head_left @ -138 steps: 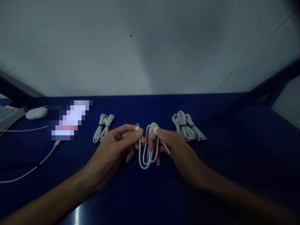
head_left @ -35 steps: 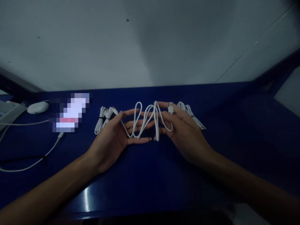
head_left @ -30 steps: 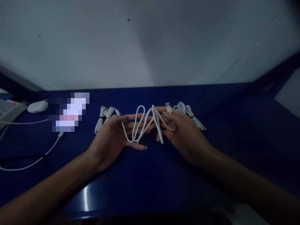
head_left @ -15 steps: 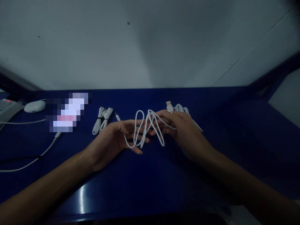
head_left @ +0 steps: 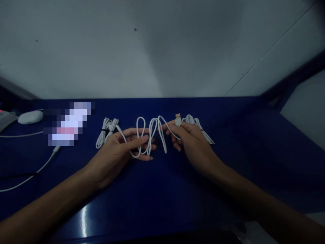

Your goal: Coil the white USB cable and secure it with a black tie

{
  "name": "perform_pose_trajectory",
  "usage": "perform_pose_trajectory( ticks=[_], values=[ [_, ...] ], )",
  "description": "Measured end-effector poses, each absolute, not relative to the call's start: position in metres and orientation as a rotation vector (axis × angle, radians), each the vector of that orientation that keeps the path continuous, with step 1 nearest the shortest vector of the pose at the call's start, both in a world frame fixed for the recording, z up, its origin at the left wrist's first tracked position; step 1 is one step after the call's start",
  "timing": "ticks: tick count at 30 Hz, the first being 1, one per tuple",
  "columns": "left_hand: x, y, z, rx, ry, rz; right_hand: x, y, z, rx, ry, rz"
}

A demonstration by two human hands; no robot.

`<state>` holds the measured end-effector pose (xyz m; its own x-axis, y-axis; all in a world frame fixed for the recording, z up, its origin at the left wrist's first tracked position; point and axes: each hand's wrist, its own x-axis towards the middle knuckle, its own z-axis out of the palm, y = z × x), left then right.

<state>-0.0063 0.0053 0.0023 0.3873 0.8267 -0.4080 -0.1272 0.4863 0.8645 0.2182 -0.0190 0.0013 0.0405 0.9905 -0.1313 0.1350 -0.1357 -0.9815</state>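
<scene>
Nearest, our left hand (head_left: 115,154) and right hand (head_left: 194,147) over blue table (head_left: 157,196), both gripping loose white cable (head_left: 149,135) strung in loops between them. Right fingers pinch its USB plug (head_left: 178,120). Beyond left hand, tied cable bundle (head_left: 106,130); behind right hand, second bundle (head_left: 196,123). Farther left, white mouse (head_left: 30,117).

A pixelated block (head_left: 67,123) at centre left hides whatever lies there. The right hand (head_left: 194,145) covers part of a tied cable bundle (head_left: 200,127) behind it.
</scene>
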Motion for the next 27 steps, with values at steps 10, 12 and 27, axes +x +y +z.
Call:
perform_pose_trajectory(
  ticks=[10,12,27],
  values=[
    [-0.0050,0.0061,0.0068,0.843,0.966,0.768,0.2144,-0.0166,-0.0019,-1.232,-1.011,1.378],
    [-0.0051,0.0056,0.0064,0.860,0.971,0.762,0.2136,-0.0162,-0.0003,-1.184,-0.948,1.442],
    [-0.0038,0.0061,0.0023,0.852,0.950,0.846,0.2154,-0.0162,0.0013,-1.242,-0.876,1.382]
  ],
)
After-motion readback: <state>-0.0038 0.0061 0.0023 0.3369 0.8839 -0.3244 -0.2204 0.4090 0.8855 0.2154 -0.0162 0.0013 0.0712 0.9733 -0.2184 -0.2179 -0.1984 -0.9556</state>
